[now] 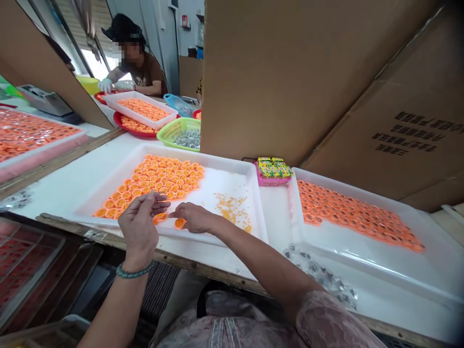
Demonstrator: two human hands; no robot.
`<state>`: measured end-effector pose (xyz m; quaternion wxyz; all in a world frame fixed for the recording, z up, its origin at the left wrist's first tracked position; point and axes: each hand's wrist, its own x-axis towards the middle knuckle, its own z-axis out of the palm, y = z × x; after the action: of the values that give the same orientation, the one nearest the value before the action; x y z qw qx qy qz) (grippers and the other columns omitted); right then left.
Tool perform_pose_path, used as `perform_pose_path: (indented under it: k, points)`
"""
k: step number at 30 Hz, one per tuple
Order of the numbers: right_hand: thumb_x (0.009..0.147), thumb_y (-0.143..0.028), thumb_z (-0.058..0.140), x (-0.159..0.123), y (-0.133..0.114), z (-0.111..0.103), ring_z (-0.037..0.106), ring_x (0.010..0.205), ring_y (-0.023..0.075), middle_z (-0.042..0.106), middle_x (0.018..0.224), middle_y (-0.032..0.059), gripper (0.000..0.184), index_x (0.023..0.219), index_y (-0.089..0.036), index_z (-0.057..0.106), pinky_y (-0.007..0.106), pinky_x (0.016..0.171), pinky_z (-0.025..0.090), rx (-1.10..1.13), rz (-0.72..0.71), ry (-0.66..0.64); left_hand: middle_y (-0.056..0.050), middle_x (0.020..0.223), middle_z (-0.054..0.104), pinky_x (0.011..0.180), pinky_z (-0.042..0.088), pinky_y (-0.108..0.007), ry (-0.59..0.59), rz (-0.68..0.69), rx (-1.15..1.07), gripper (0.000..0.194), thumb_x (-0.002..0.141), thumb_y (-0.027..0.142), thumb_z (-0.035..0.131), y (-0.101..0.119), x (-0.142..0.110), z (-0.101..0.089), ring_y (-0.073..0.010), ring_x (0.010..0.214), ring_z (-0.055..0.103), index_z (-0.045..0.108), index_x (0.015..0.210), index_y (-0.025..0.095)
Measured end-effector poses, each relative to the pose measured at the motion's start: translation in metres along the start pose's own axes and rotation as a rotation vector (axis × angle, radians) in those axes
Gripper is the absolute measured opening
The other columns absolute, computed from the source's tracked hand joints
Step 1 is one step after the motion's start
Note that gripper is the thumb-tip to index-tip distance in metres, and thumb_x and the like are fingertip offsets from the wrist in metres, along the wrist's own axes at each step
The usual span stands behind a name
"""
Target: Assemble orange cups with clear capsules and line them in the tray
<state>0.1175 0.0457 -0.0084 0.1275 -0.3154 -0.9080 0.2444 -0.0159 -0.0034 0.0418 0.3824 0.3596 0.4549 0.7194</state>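
Note:
A white tray (232, 176) lies in front of me with several small orange caps (163, 176) packed together at its left and a scatter of tiny yellow beads (234, 209) at its right. My left hand (139, 227), wearing a green bead bracelet, hovers over the tray's near edge with fingers pinched on an orange cap. My right hand (194, 217) rests low in the tray, fingertips pressed on another orange cap (179, 223).
A second white tray (362, 251) of orange caps sits to the right, clear plastic pieces (322, 278) before it. A pink box (272, 170) stands between the trays. Large cardboard sheets (290, 77) rise behind. A person sits across at far left with more trays and a green basket (179, 133).

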Motion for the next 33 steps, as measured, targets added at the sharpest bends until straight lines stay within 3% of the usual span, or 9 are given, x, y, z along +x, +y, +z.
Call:
perform_pose_path:
  k: [4, 8, 12, 15, 17, 21, 27, 30, 33]
  points:
    - [0.070, -0.019, 0.071, 0.008, 0.010, 0.004, 0.056, 0.091, 0.0204, 0.059, 0.098, 0.0074, 0.036, 0.106, -0.018, 0.065, 0.028, 0.073, 0.043, -0.106, 0.046, -0.169, -0.001, 0.071, 0.067, 0.057, 0.050, -0.025, 0.047, -0.113, 0.019, 0.015, 0.070, 0.029, 0.067, -0.012, 0.008, -0.012, -0.0144, 0.058, 0.064, 0.065, 0.073, 0.015]
    - [0.073, -0.022, 0.070, -0.021, 0.015, -0.013, 0.055, 0.090, 0.0189, 0.058, 0.095, 0.0062, 0.028, 0.101, -0.018, 0.066, 0.029, 0.076, 0.043, -0.098, 0.091, 0.047, -0.003, 0.081, 0.068, 0.071, 0.051, -0.027, -0.044, -0.228, 0.092, 0.020, 0.070, 0.032, 0.069, -0.024, 0.008, -0.007, -0.0145, 0.071, 0.065, 0.068, 0.082, 0.016]
    - [0.078, -0.024, 0.065, -0.062, 0.009, -0.040, 0.054, 0.094, 0.0165, 0.056, 0.101, 0.0057, 0.031, 0.108, -0.021, 0.062, 0.028, 0.080, 0.044, -0.020, 0.116, 0.402, -0.007, 0.105, 0.066, 0.085, 0.048, -0.033, -0.345, -0.463, 0.123, 0.038, 0.074, 0.039, 0.065, -0.030, 0.002, 0.013, -0.0168, 0.086, 0.063, 0.065, 0.107, 0.019]
    - [0.081, -0.022, 0.061, -0.086, 0.003, -0.053, 0.054, 0.094, 0.0152, 0.055, 0.102, 0.0048, 0.032, 0.113, -0.024, 0.060, 0.028, 0.082, 0.045, 0.022, 0.129, 0.544, -0.008, 0.105, 0.066, 0.085, 0.049, -0.035, -0.646, -0.675, -0.068, 0.041, 0.077, 0.036, 0.064, -0.035, -0.007, 0.034, -0.0179, 0.086, 0.063, 0.061, 0.114, 0.019]
    - [0.083, -0.022, 0.058, -0.098, 0.002, -0.055, 0.054, 0.095, 0.0159, 0.055, 0.102, 0.0051, 0.032, 0.116, -0.025, 0.059, 0.030, 0.083, 0.046, -0.004, 0.134, 0.593, -0.008, 0.103, 0.067, 0.085, 0.050, -0.034, -0.745, -0.722, -0.193, 0.037, 0.077, 0.032, 0.065, -0.038, -0.015, 0.049, -0.0177, 0.087, 0.063, 0.062, 0.112, 0.018]
    - [0.089, -0.019, 0.047, -0.116, 0.006, -0.047, 0.049, 0.104, 0.0202, 0.055, 0.114, 0.0096, 0.037, 0.126, -0.023, 0.050, 0.037, 0.087, 0.046, -0.214, 0.148, 0.615, -0.006, 0.103, 0.068, 0.083, 0.050, -0.029, -0.702, -0.696, -0.243, 0.036, 0.074, 0.025, 0.068, -0.046, -0.027, 0.070, -0.0149, 0.083, 0.064, 0.065, 0.109, 0.018]
    - [0.088, -0.007, 0.038, -0.143, 0.005, -0.034, 0.042, 0.116, 0.0238, 0.045, 0.131, 0.0146, 0.047, 0.135, -0.016, 0.036, 0.042, 0.092, 0.044, -0.457, 0.205, 0.498, -0.008, 0.097, 0.069, 0.077, 0.052, -0.026, -0.660, -0.687, -0.177, 0.027, 0.070, 0.025, 0.070, -0.056, -0.037, 0.082, -0.0158, 0.083, 0.063, 0.070, 0.095, 0.013]
    - [0.088, -0.009, 0.040, -0.155, 0.002, -0.031, 0.043, 0.114, 0.0239, 0.048, 0.128, 0.0139, 0.042, 0.130, -0.015, 0.042, 0.041, 0.091, 0.044, -0.468, 0.229, 0.499, -0.008, 0.093, 0.069, 0.077, 0.051, -0.026, -0.633, -0.675, -0.130, 0.026, 0.069, 0.025, 0.072, -0.059, -0.039, 0.084, -0.0152, 0.082, 0.062, 0.070, 0.092, 0.013]
    - [0.089, -0.014, 0.044, -0.164, 0.000, -0.031, 0.047, 0.109, 0.0229, 0.053, 0.121, 0.0129, 0.025, 0.109, -0.015, 0.058, 0.040, 0.090, 0.046, -0.423, 0.255, 0.581, -0.007, 0.090, 0.069, 0.079, 0.051, -0.028, -0.622, -0.668, -0.113, 0.028, 0.069, 0.026, 0.072, -0.062, -0.040, 0.084, -0.0161, 0.082, 0.062, 0.069, 0.093, 0.013]
